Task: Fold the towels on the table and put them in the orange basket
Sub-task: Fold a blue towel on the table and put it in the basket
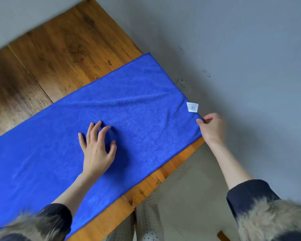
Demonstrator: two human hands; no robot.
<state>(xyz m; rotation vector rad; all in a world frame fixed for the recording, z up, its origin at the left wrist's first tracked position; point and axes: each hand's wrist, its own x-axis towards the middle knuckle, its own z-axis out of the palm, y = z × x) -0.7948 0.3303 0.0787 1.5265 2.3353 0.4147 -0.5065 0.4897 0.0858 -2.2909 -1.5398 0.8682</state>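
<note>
Blue towel lies flat on the table, left hand spread on its middle, right hand pinching the far corner (basket not in view), so a hard tug w/ weak pressing could skew it.

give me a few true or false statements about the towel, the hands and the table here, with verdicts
1. The towel is blue and lies spread out flat on the table. True.
2. The right hand rests flat in the middle of the towel. False: it pinches the towel's corner at the table's edge.
3. The left hand lies on the towel with its fingers spread. True.
4. The towel's white label sits near the left hand. False: it sits near the corner that the right hand holds.
5. The orange basket stands on the table beside the towel. False: no basket shows in this view.
</note>
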